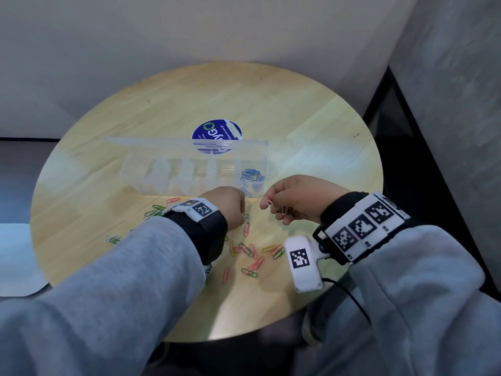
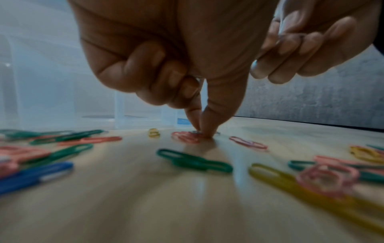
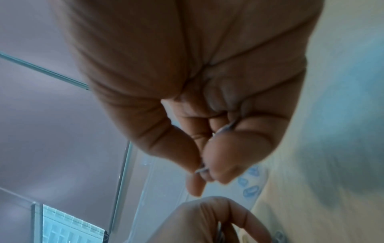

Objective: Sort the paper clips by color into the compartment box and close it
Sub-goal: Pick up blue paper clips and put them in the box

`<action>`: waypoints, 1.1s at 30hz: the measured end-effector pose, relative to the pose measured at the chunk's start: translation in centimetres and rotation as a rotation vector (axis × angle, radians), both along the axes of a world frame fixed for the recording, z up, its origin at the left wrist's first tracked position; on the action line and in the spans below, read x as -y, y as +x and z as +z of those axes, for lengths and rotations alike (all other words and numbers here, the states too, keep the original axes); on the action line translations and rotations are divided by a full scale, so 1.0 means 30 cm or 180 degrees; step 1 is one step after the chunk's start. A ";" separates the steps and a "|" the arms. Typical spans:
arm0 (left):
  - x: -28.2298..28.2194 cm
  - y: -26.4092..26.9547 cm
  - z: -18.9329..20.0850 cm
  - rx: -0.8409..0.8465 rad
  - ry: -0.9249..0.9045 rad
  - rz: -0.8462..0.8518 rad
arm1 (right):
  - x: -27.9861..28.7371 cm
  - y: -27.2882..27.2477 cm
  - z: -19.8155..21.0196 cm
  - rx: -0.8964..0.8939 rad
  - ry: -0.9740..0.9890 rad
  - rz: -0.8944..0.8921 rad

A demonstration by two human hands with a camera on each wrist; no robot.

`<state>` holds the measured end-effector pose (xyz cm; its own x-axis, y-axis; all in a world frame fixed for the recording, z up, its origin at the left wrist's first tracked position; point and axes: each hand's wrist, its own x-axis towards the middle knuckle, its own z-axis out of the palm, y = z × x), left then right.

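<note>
A clear compartment box (image 1: 151,172) stands open on the round wooden table (image 1: 311,137), its lid tipped back. Blue paper clips (image 1: 252,175) fill its rightmost compartment. My left hand (image 1: 242,213) reaches down in front of the box; its thumb and index tips (image 2: 207,129) pinch a silver clip (image 2: 216,132) lying on the table beside a pink clip (image 2: 185,137). My right hand (image 1: 267,206) hovers to the right, pinching a silver clip (image 1: 269,203) between thumb and index, with more clips (image 1: 283,211) in its curled fingers. Loose pink, green and yellow clips (image 1: 252,253) lie near me.
A round blue sticker (image 1: 217,131) sits on the table behind the box. More green clips (image 1: 153,211) lie left of my left wrist, and a blue clip (image 2: 35,176) lies near it. A dark floor strip (image 1: 423,164) runs past the table's right edge.
</note>
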<state>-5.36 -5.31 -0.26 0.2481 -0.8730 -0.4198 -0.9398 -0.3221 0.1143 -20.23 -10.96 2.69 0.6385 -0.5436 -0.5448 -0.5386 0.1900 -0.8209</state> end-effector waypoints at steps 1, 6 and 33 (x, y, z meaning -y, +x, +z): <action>0.000 -0.001 0.001 -0.0011 0.0047 0.0009 | 0.000 0.006 0.006 0.0073 0.0079 -0.0037; 0.000 0.004 0.006 -0.0068 0.0256 0.0050 | 0.005 0.047 0.024 0.0461 0.0387 -0.0361; 0.028 0.204 0.114 -0.3635 -0.1327 0.2037 | -0.010 0.283 -0.006 0.1785 0.1132 -0.1748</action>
